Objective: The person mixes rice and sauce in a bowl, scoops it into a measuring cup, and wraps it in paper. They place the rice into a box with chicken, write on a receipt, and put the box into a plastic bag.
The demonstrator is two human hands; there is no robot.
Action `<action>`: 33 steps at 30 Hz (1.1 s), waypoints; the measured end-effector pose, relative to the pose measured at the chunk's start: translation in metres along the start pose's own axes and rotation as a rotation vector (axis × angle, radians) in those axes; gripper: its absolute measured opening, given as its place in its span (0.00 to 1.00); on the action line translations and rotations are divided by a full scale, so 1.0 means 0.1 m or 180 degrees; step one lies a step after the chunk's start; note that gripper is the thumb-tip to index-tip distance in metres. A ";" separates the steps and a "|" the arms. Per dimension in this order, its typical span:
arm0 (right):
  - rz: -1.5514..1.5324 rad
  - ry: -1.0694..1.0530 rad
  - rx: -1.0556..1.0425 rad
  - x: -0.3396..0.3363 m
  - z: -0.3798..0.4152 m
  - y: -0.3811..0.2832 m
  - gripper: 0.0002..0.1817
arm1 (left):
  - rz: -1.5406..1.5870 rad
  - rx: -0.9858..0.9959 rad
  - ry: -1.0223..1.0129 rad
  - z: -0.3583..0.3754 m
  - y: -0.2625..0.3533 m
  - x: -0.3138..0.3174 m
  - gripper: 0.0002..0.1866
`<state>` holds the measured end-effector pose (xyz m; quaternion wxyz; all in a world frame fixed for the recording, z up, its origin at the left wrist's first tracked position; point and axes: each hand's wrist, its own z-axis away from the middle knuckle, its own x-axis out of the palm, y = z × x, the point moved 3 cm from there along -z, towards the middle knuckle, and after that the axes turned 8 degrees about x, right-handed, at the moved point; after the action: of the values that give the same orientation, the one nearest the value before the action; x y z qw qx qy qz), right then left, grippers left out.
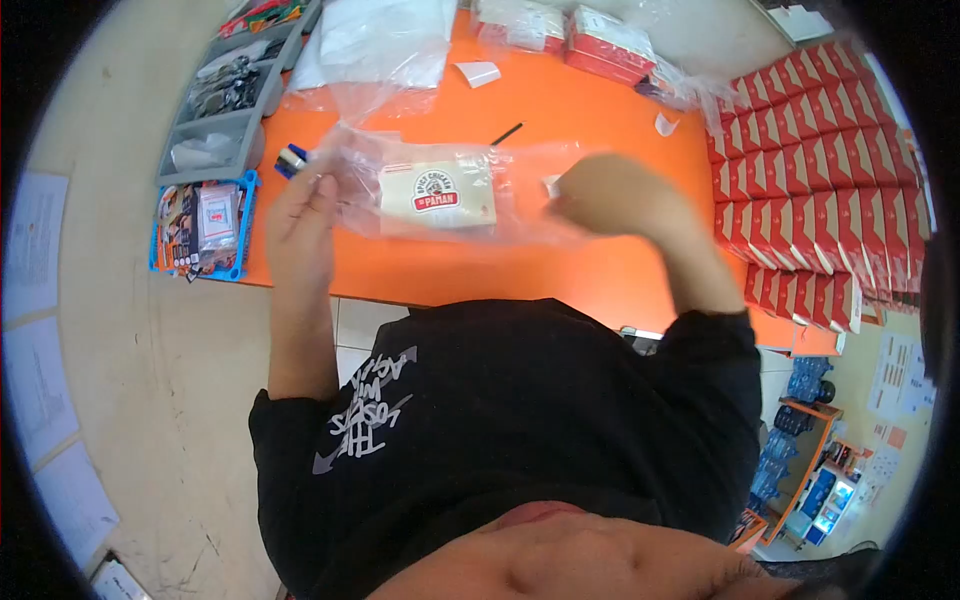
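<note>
A clear plastic bag (520, 215) stretches between my two hands over the orange table. A cream packet (438, 195) with a red and black printed logo shows through it. My left hand (303, 215) pinches the bag's left end, thumb up against the film. Just beyond those fingers is a blue-and-white capped item (291, 160), partly covered. At the other end, my right hand (615, 195) is closed on the film, smeared by motion, with its fingertips hidden. A dark thin stick-like pen (507, 133) lies behind the packet.
Stacked red-and-cream boxes (815, 170) line the right side of the orange table (480, 275). A grey divided tray (218, 120) and a blue basket (247, 225) of packets stand left. White plastic sheets (370, 45) and wrapped boxes (607, 45) sit at the back, near paper scraps (477, 73).
</note>
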<state>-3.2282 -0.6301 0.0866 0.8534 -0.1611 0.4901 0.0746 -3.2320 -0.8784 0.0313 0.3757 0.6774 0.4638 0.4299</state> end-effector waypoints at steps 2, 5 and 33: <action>0.0242 0.0569 -0.0367 -0.15 0.22 0.56 0.10 | 0.0058 0.0181 0.0109 -0.09 0.10 0.12 0.16; 0.0304 0.0519 -0.0520 -0.35 0.76 0.44 0.08 | 0.0260 0.0156 -0.0037 -0.07 0.14 0.38 0.21; -0.0874 -0.0063 -0.0128 1.20 -0.32 0.49 0.14 | -0.0248 -0.0070 -0.0303 0.54 -0.05 1.13 0.20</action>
<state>-3.2070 -0.5995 -0.0414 0.8569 -0.2430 0.4534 -0.0315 -3.1604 -0.7754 0.0346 0.4213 0.6743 0.4667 0.3873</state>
